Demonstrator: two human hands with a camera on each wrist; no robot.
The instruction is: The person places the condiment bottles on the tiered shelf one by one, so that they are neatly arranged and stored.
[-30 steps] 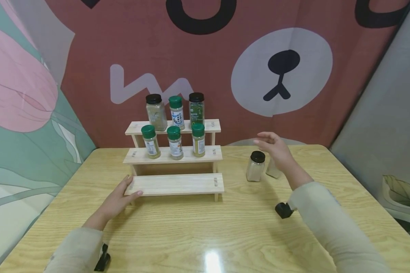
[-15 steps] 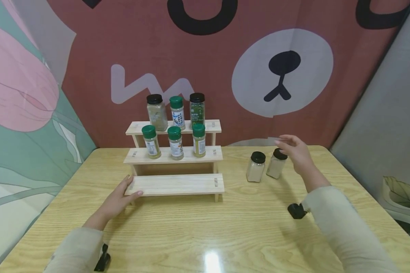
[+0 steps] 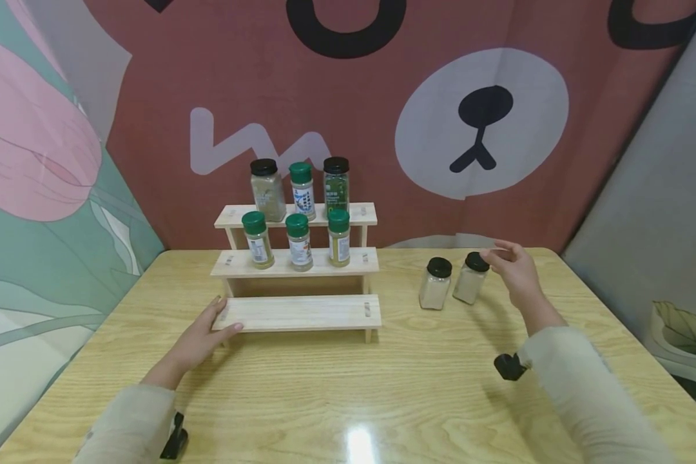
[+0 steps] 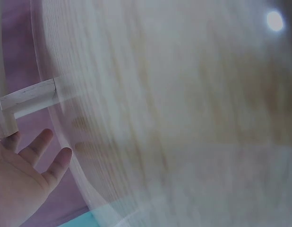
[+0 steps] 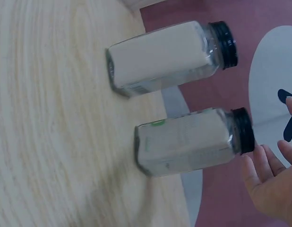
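Note:
My left hand (image 3: 188,348) holds the left end of the lowest step of a three-step wooden spice rack (image 3: 301,314). Its thumb lies at the front edge; in the left wrist view the fingers (image 4: 58,165) spread beside a wooden leg. At the right, my right hand (image 3: 517,274) is beside the black cap of a glass spice jar (image 3: 470,287) standing on the table. Its fingers are extended close to the cap, and whether they touch it is unclear. Left of that jar stands a similar black-capped jar (image 3: 435,290) with pale contents, also seen in the right wrist view.
Three jars with green caps stand on the middle step, among them a left one (image 3: 258,241). The top step bears a black-capped jar (image 3: 269,193), a green-capped jar (image 3: 303,193) and a dark green jar (image 3: 336,190). A printed cloth (image 3: 359,103) hangs behind the table (image 3: 325,393).
My right hand has moved rightward and slightly down, from above the two loose jars to the right side of the right jar's cap. My left hand stays on the rack.

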